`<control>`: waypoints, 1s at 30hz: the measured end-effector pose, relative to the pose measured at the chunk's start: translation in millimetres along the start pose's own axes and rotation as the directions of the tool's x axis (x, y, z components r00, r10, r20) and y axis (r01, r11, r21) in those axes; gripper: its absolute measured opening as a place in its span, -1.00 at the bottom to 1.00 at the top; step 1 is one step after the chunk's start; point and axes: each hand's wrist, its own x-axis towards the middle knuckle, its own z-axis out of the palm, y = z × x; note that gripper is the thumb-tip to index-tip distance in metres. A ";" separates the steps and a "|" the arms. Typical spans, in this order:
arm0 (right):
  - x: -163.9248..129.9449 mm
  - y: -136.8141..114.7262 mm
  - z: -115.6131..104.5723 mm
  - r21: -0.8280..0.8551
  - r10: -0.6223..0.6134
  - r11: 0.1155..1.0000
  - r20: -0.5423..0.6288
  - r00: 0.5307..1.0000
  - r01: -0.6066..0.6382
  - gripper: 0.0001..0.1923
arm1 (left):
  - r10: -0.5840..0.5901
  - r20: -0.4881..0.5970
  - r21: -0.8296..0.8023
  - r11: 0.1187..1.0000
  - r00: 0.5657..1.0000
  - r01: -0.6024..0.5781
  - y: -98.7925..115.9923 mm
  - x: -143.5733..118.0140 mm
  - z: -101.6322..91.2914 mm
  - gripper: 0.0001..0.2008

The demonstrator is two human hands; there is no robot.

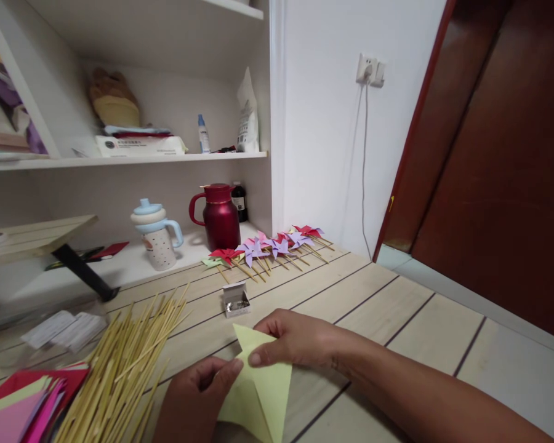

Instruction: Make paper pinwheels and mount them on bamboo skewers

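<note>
At far left, a pile of paper (pixel 16 415) sits at the lower corner of the view, with white packs (pixel 64 331) in clear plastic behind it. The sticks (pixel 120 369) fan away just right of the pile, and their near ends come close beside the left hand (pixel 202 384). Beyond them the shelf (pixel 189 243) bounds the back of the table (pixel 397 320), carrying a cup (pixel 159 243) and a red jug (pixel 221 218). A strip of planks separates the sticks from the small box (pixel 236 301), which stands open just beyond the paper's top corner. Pinwheels (pixel 277 246) lie in a row along the back. To the right, planks run past the right hand (pixel 295 338) and forearm to the table's edge, with floor and a dark red door (pixel 498 172) beyond.

The pale yellow-green sheet (pixel 277 394) is held low at the front, between both hands. The left hand is nearly closed, thumb and forefinger pinching its left side; the right is partly curled, thumb flat on top, fingers behind. One corner points up, and a folded edge slants down the middle; fingers cover part, so the layers seem hard to count.
</note>
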 end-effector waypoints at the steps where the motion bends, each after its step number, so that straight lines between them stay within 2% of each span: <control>1: -0.5 -0.5 0.2 -0.001 0.004 1.000 0.004 1.000 -0.004 -0.77 | 0.001 -0.009 -0.002 1.000 1.000 -0.001 -0.7 0.0 0.7 -0.62; 12: -2.1 -6.3 5.3 -0.111 0.029 0.993 -0.076 0.997 -0.038 -0.81 | 0.016 -0.058 0.060 0.998 0.998 -0.013 2.7 -3.2 1.7 -0.66; 22: -6.7 -14.0 11.5 -0.121 0.054 0.990 -0.140 0.989 -0.071 -0.86 | 0.014 -0.020 0.096 0.995 1.000 -0.012 4.8 -4.1 -1.1 -0.64; 27: -8.5 -16.9 12.1 -0.047 0.021 0.998 -0.141 0.990 -0.028 -0.88 | -0.010 0.066 0.049 0.999 0.998 0.006 2.3 -0.5 -5.5 -0.64; 30: -6.5 -12.9 9.5 0.011 0.002 1.000 -0.125 0.992 -0.001 -0.84 | 0.002 0.048 0.105 0.994 0.999 -0.007 0.2 1.0 -7.2 -0.62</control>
